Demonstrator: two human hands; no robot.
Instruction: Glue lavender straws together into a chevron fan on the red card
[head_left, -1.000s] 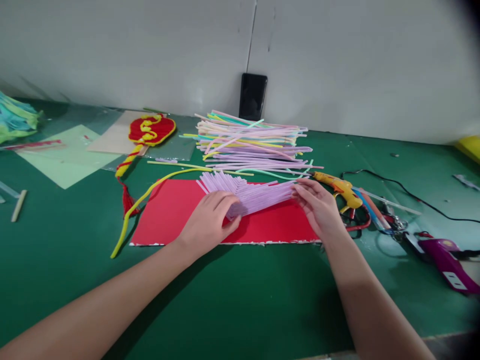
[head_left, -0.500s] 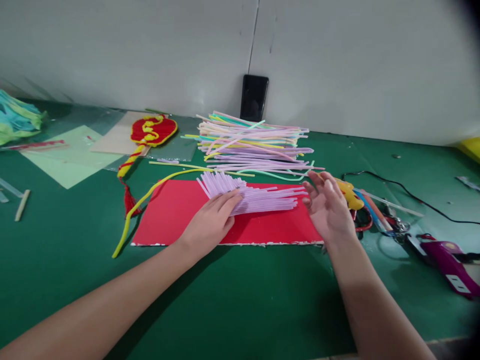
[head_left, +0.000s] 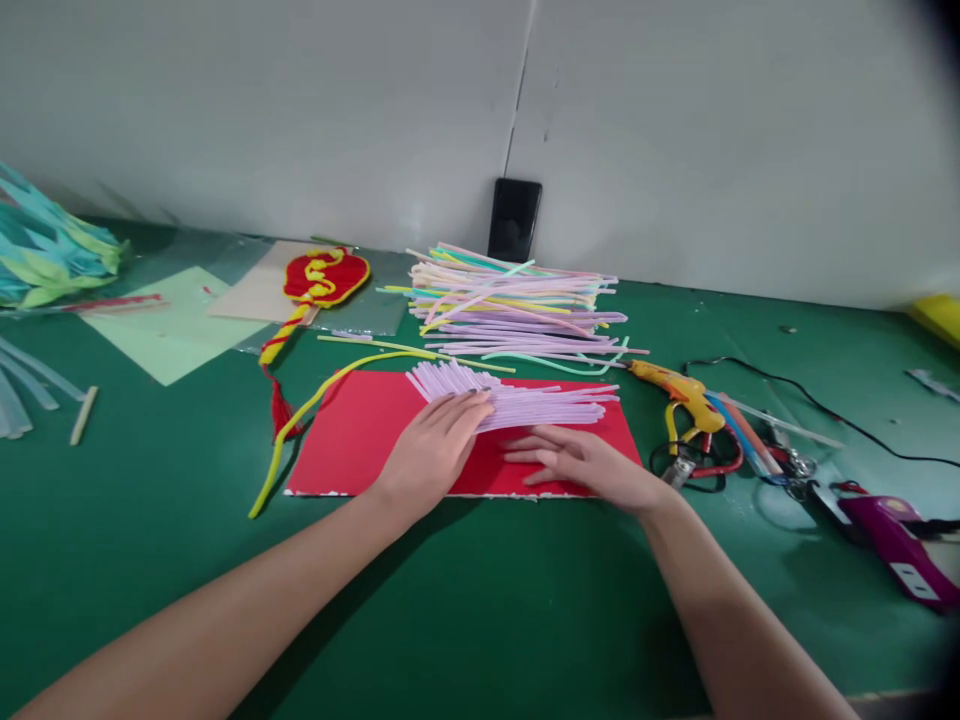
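Note:
A fan of lilac straws (head_left: 525,398) lies on a red card sheet (head_left: 352,435) on the green table. My left hand (head_left: 435,450) rests flat on the fan's left part, fingers stretched out over the straws. Just below the straws, my right hand (head_left: 581,464) lies flat on the red sheet with fingers extended leftward, holding nothing.
A heap of pastel straws (head_left: 517,300) sits behind the sheet, with a black phone (head_left: 514,218) against the wall. A yellow glue gun (head_left: 679,385), scissors (head_left: 694,455) and a purple tool (head_left: 892,535) lie right. A long yellow stick (head_left: 315,410), a red ornament (head_left: 322,278) and paper sheets lie left.
My right hand left the straws' right ends, lifted, then came down flat on the red sheet below the fan. My left hand stayed on the straws. The view shifted slightly.

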